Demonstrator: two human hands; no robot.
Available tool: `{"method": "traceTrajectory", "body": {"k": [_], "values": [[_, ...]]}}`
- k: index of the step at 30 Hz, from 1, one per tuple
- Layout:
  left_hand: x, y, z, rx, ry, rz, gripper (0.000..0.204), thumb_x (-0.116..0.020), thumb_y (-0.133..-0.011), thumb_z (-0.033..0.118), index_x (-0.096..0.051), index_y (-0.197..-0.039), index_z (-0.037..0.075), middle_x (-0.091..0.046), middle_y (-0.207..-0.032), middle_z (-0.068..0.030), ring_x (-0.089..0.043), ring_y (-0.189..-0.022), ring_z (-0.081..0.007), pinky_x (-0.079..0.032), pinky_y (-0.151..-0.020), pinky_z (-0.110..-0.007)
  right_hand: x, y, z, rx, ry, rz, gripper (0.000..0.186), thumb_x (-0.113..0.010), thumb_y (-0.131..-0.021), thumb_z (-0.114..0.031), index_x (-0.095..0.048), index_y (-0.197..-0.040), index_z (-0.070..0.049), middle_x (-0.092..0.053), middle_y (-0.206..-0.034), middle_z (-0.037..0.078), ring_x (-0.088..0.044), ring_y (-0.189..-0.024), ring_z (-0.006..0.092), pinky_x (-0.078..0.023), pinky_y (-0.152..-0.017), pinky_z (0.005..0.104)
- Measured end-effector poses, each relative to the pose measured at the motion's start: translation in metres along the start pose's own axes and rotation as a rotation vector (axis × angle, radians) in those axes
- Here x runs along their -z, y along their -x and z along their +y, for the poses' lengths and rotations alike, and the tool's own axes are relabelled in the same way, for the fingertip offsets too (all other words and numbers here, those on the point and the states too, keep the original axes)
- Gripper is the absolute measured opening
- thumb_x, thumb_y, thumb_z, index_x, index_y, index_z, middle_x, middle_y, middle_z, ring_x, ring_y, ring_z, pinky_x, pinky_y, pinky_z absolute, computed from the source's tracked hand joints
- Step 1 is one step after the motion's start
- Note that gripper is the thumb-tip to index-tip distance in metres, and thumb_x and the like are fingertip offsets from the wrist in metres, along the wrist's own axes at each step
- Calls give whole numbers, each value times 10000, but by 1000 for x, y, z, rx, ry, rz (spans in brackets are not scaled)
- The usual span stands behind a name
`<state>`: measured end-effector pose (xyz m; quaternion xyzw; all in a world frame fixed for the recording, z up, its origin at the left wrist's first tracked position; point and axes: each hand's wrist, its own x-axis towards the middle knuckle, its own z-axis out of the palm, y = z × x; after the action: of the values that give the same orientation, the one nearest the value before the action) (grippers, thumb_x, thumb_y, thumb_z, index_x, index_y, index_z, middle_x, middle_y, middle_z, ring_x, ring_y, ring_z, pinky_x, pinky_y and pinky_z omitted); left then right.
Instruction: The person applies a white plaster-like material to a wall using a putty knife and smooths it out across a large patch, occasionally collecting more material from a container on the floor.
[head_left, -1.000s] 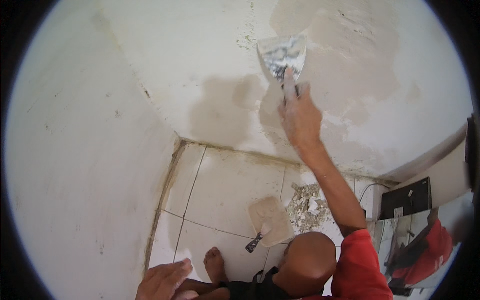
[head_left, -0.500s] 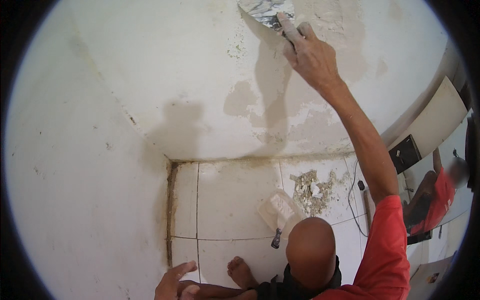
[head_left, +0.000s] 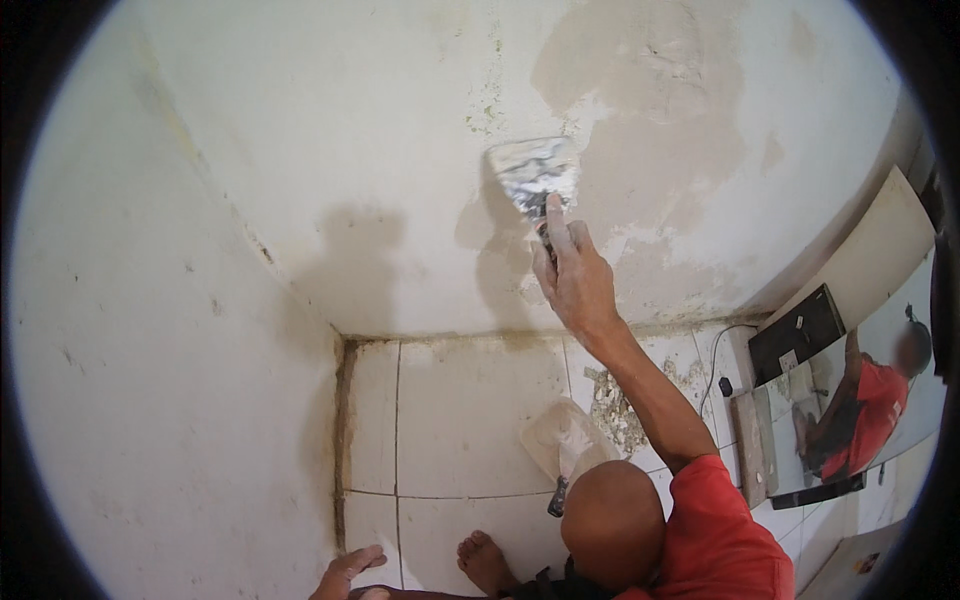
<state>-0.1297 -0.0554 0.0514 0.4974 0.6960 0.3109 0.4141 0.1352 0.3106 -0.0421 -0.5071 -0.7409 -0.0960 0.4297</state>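
The flared metal putty knife (head_left: 538,175), its blade streaked white and grey, is at the white wall (head_left: 420,120), beside a beige, damp-looking patch (head_left: 670,150). The right hand (head_left: 582,280) clasps it, 1 finger extended bladeward; the left hand (head_left: 348,570) is slack, fingers apart. Below, the bent knee (head_left: 613,520) partly covers a translucent rectangular plastic tub (head_left: 545,435); the right forearm (head_left: 665,400) partly hides grey-white rubble (head_left: 612,410).

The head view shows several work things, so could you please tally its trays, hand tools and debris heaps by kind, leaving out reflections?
Trays: 1, the pale tray
Hand tools: 2, the wide scraper in the right hand and the black-handled tool at the tray
Debris heaps: 1, the grey debris heap
Total: 4
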Motion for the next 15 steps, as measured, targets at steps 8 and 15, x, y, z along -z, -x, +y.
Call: {"method": "traceTrajectory", "body": {"k": [8,15], "values": [[-6,-6,9,-52,19,-82,391,-524,-996,163,-559,-1336,-28,-617,-1302,-172,-563,-1236,-281,-413,-1058,-360,93,-137,-4,333,321,273,580,-599,-945,-185,-425,-1498,-158,-576,-955,91,-634,-639,289,-528,-526,410],[-6,-11,7,-10,-42,-24,368,-525,-1011,153,-559,-1332,-25,-636,-1275,-171,-595,-1198,-285,-427,-1055,-373,75,-118,21,179,214,231,608,-598,-944,-197,-389,-1513,-146,-589,-999,132,-640,-673,341,-547,-585,434]]}}
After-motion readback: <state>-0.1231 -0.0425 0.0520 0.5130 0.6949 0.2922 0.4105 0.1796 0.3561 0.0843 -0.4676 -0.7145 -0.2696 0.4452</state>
